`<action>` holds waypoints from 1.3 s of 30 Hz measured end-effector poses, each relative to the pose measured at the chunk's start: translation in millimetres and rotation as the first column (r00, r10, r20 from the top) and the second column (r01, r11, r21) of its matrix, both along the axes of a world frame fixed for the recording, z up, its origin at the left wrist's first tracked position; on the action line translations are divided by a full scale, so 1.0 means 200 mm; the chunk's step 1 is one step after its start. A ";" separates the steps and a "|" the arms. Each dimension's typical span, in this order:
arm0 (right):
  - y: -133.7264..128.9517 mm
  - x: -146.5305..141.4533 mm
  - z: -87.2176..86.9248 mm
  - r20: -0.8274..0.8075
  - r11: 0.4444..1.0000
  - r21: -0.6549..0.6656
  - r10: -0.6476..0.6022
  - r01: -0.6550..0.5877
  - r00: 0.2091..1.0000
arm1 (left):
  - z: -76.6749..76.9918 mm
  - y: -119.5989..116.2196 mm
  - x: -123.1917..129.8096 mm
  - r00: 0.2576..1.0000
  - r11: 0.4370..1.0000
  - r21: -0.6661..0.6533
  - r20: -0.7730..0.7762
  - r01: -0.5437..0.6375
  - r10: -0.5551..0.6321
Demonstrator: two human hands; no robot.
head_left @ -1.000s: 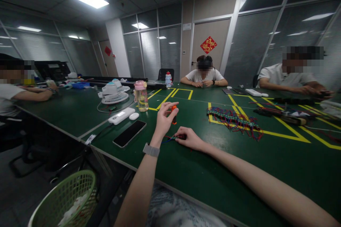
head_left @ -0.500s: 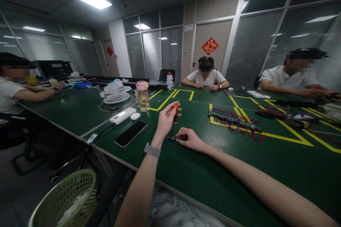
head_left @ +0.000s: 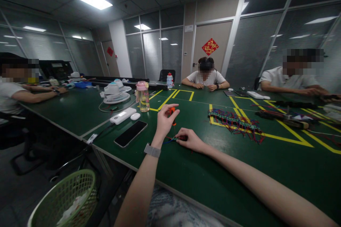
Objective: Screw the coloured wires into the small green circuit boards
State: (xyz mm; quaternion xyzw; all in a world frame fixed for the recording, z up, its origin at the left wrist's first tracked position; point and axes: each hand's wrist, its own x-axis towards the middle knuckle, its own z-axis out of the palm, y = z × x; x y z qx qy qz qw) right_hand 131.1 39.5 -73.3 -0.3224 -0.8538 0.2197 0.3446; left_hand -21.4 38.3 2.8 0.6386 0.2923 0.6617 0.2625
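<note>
My left hand (head_left: pixel 164 120) is curled about the handle of an orange and black screwdriver (head_left: pixel 173 112), its thumb and index finger raised. The screwdriver stands nearly upright. Its thin shaft points down at a small green circuit board (head_left: pixel 173 138) with red and blue wires. Whether the tip touches the board I cannot tell. My right hand (head_left: pixel 192 139) rests on the table and pinches the board's right edge between its fingertips. Further right, a row of similar wired boards (head_left: pixel 234 120) lies on the green table (head_left: pixel 213 170).
Left of my hands are a black phone (head_left: pixel 131 133), a white power strip (head_left: pixel 123 116), a small white case (head_left: pixel 135 116), a pink-lided bottle (head_left: pixel 143 95) and white fans (head_left: pixel 116 94). A green basket (head_left: pixel 44 198) stands below the table edge. Several people sit around the table.
My left fingers have shifted around the screwdriver handle, the thumb now in front of it. The screwdriver has moved slightly left. My right hand stays on the board.
</note>
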 end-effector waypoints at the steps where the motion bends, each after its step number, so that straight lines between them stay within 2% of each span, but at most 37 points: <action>1: 0.00 0.00 0.00 0.004 1.000 0.003 0.000 0.000 1.000 | 0.00 0.00 0.00 1.000 0.999 0.018 -0.014 -0.027 0.027; 2: 0.00 0.00 0.00 0.006 1.000 0.004 0.001 -0.001 1.000 | 0.01 -0.01 0.00 1.000 1.000 0.023 -0.011 -0.016 0.017; 5: 0.00 0.00 0.00 0.008 1.000 0.004 0.007 -0.007 1.000 | 0.01 -0.01 0.01 0.983 0.985 -0.041 0.081 0.169 -0.165; 7: 0.00 0.00 0.00 0.004 1.000 0.001 0.007 -0.007 1.000 | 0.01 -0.01 0.01 0.965 0.967 -0.080 0.125 0.241 -0.230; 9: 0.00 0.00 0.00 0.000 1.000 0.001 0.008 -0.008 1.000 | 0.00 0.00 0.01 0.977 0.977 -0.083 0.097 0.196 -0.188; 12: 0.01 0.00 -0.01 -0.006 1.000 0.015 0.004 -0.004 1.000 | 0.00 0.00 0.00 1.000 1.000 -0.004 0.001 0.004 -0.004; 14: 0.00 0.00 0.00 -0.006 1.000 0.024 0.000 0.000 1.000 | 0.00 0.00 0.00 0.998 0.998 0.032 -0.032 -0.056 0.057; 15: 0.00 0.00 0.00 -0.005 1.000 0.023 0.000 0.000 1.000 | 0.00 0.00 0.00 0.999 0.999 0.031 -0.026 -0.031 0.032; 18: 0.00 0.00 0.00 0.002 1.000 0.010 0.005 -0.005 1.000 | 0.00 0.00 0.01 0.986 0.987 -0.034 0.050 0.158 -0.156; 20: 0.00 0.00 0.00 0.005 1.000 0.003 0.005 -0.005 1.000 | 0.00 0.00 0.01 0.974 0.975 -0.071 0.091 0.212 -0.205; 21: 0.00 0.00 0.00 0.004 1.000 0.002 0.006 -0.006 1.000 | 0.00 0.00 0.01 0.980 0.980 -0.074 0.087 0.187 -0.181; 25: 0.00 0.00 -0.01 -0.006 1.000 0.015 0.006 -0.006 1.000 | 0.01 -0.01 0.00 0.999 0.999 0.016 -0.027 -0.046 0.046; 27: 0.00 0.00 0.00 -0.008 1.000 0.013 0.007 -0.007 1.000 | 0.01 0.00 -0.01 0.999 0.999 0.021 -0.032 -0.025 0.026; 31: -0.01 0.00 0.00 -0.013 1.000 -0.010 0.010 -0.010 1.000 | 0.00 0.00 0.01 0.974 0.972 -0.074 0.066 0.221 -0.217; 33: 0.00 0.00 0.00 -0.013 1.000 -0.015 0.007 -0.007 1.000 | 0.00 0.00 0.01 0.981 0.979 -0.075 0.054 0.190 -0.186; 37: 0.00 0.00 -0.01 -0.012 1.000 0.002 0.005 -0.005 1.000 | 0.01 -0.01 0.00 0.999 0.999 0.021 -0.039 -0.028 0.029; 39: 0.01 0.00 -0.01 -0.003 1.000 0.010 0.006 -0.006 1.000 | 0.01 -0.01 0.00 1.000 1.000 0.016 -0.027 0.002 -0.002</action>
